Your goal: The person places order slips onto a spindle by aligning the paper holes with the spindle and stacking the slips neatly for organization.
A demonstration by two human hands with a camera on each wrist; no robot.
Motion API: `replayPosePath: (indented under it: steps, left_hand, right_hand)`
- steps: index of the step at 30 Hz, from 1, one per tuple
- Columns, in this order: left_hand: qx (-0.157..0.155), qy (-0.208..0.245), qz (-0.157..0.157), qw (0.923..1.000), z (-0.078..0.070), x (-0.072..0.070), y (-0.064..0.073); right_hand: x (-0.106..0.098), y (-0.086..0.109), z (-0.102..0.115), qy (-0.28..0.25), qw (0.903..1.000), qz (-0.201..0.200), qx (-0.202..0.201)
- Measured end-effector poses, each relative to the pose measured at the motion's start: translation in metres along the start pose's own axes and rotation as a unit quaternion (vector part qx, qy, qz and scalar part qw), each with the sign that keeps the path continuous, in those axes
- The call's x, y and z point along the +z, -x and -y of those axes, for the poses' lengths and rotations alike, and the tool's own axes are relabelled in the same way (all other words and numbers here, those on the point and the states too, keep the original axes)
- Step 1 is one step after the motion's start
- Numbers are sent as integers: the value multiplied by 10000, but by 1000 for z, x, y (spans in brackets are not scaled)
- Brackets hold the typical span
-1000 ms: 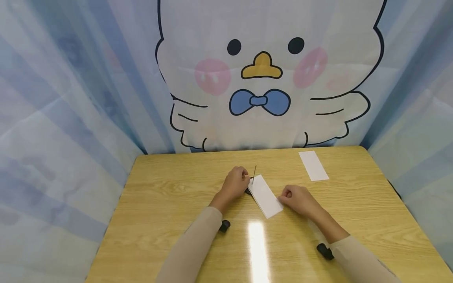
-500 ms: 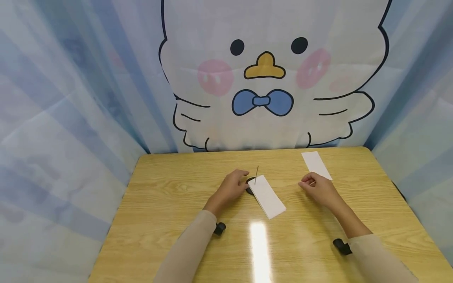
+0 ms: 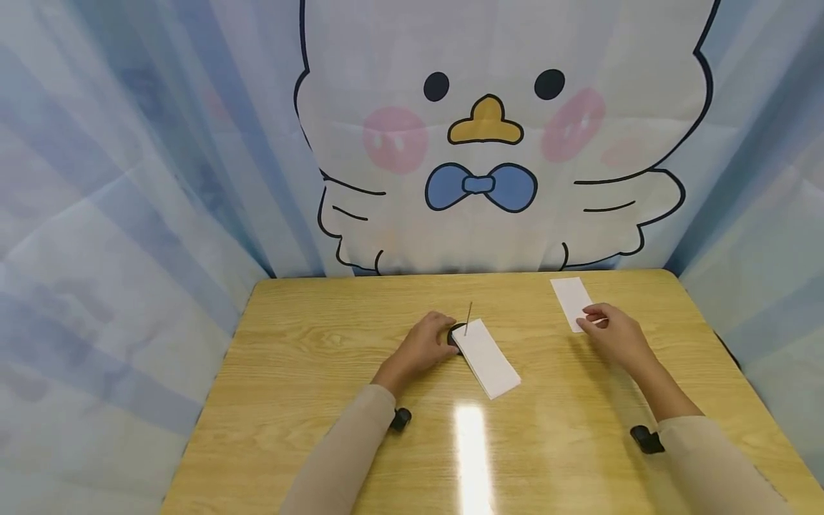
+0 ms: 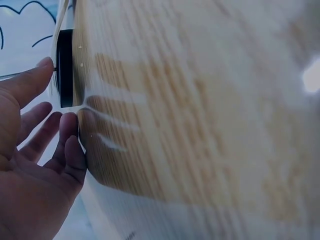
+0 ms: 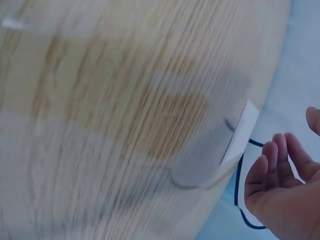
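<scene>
A bill spike with a black round base point(image 3: 454, 339) and a thin upright metal pin point(image 3: 469, 315) stands near the middle of the table. White paper slips point(image 3: 491, 363) are pierced by its pin and lie slanting out over the wood. Beside the base is my left hand point(image 3: 421, 347), its fingers bent loosely and its thumb near the paper; in the left wrist view the thumb tip reaches the top of the black base point(image 4: 65, 70). Over a separate white slip point(image 3: 570, 300) at the back right hovers my right hand point(image 3: 616, 332), which partly covers it and holds nothing.
The wooden table point(image 3: 309, 400) runs back to a curtain point(image 3: 479, 236) printed with a cartoon bird. Black wrist cameras point(image 3: 646, 439) sit on both forearms. A bright reflection lies on the front part of the tabletop.
My right hand has moved away from the pierced slips, to the right and back, over the separate slip. My left hand has loosened at the base, which now shows more.
</scene>
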State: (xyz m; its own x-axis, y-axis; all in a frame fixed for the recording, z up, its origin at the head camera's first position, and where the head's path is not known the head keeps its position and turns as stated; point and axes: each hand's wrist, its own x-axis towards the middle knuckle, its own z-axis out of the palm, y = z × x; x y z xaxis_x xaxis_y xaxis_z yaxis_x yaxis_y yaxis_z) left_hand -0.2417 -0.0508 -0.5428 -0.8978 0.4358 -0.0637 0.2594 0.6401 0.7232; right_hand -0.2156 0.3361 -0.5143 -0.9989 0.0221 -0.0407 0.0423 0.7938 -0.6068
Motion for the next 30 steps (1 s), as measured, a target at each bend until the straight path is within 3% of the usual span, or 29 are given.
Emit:
replayPosePath:
  steps: [15,30]
  left_hand:
    - [-182,-287,103,9994,-2,5,0]
    - [-258,-399,-69,9988,-4,8,-3]
  right_hand:
    - [6,-12,-26,-44,9991,-289,317]
    - [11,-21,-26,69,9971,-347,681]
